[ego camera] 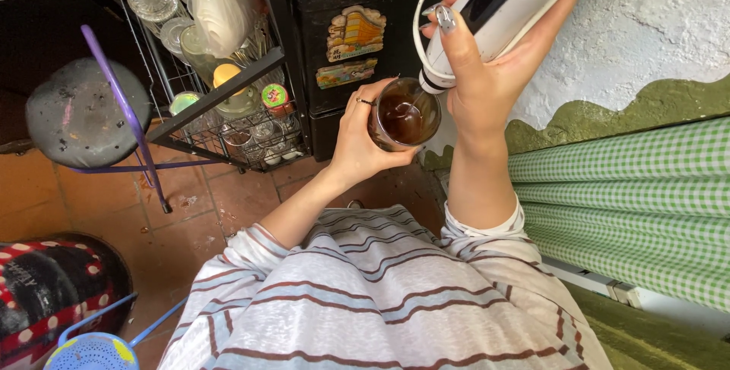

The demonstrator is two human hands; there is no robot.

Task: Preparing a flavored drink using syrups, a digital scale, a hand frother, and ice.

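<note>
While cut off above, white mixer (506, 5) in right grip (487, 73); left grip (361, 138) round glass (405, 115).

Glass (404, 115) of dark liquid, upright; white hand blender (498, 12) tilted into it.

I see dark brown liquid in the clear glass (404, 115), a white blender (502, 5) above it, green-and-white gingham cloth (631, 195) right of my hands, white sleeves (380, 294) striped brown and blue
</note>
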